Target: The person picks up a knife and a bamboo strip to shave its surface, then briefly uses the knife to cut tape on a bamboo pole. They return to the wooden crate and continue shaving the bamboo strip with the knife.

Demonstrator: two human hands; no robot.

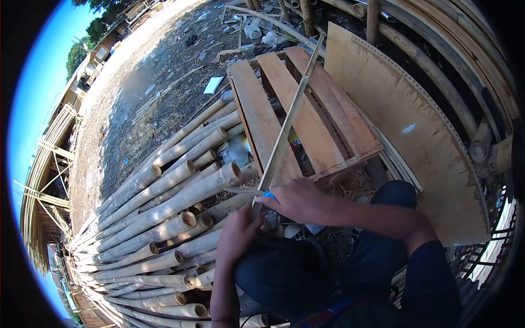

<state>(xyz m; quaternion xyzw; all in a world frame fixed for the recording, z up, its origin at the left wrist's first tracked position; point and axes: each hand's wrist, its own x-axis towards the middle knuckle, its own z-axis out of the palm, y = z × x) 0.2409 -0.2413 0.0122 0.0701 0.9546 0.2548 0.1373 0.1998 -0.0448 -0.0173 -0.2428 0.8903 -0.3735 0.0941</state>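
Note:
My left hand [240, 230] is closed around the lower end of a long, thin bamboo strip [290, 117]. From there the strip slants up and away across a wooden pallet [281, 102]. My right hand [295, 198] grips a knife [243, 191] whose handle shows a bit of blue. The knife's blade points left and crosses the strip just above my left hand, apparently touching it. Both hands are close together over my bent knees, and my right fingers hide most of the handle.
Stacked bamboo poles [180, 202] fill the left side, cut ends towards me. A plywood sheet [394, 126] leans at the right against bamboo rails [426, 71]. Thin strips [396, 158] lie beside the pallet. Litter, including a white piece [213, 85], dots the dirt ground.

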